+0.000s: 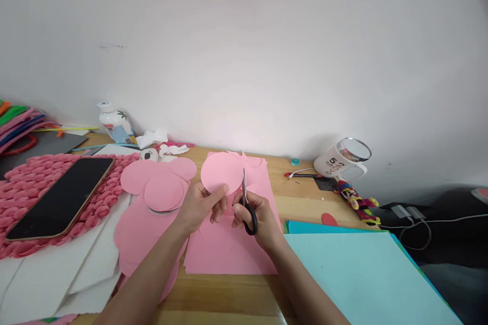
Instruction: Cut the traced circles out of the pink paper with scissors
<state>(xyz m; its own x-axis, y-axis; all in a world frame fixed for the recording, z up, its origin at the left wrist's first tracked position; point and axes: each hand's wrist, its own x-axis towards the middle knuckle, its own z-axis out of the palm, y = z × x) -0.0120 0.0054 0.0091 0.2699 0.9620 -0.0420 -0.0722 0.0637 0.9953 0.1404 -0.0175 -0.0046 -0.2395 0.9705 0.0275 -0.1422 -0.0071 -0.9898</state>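
Note:
A round piece of pink paper (221, 170) is pinched at its lower edge by my left hand (202, 203). My right hand (259, 216) grips a pair of scissors (250, 218) with black handles, their blades pointing up along the circle's right edge. Whether the blades are parted is too small to tell. Under both hands lies a stack of pink paper sheets (232, 254) with offcuts at its far end. To the left, a pink paper bear shape (141, 228) carries a smaller pink circle (163, 193) on its head.
A phone (63, 198) rests on rows of pink paper rosettes (32, 177) at left. Light blue paper (362, 269) lies at right. A white mug (335, 160), a small doll (358, 203) and a white bottle (116, 124) stand or lie near the wall.

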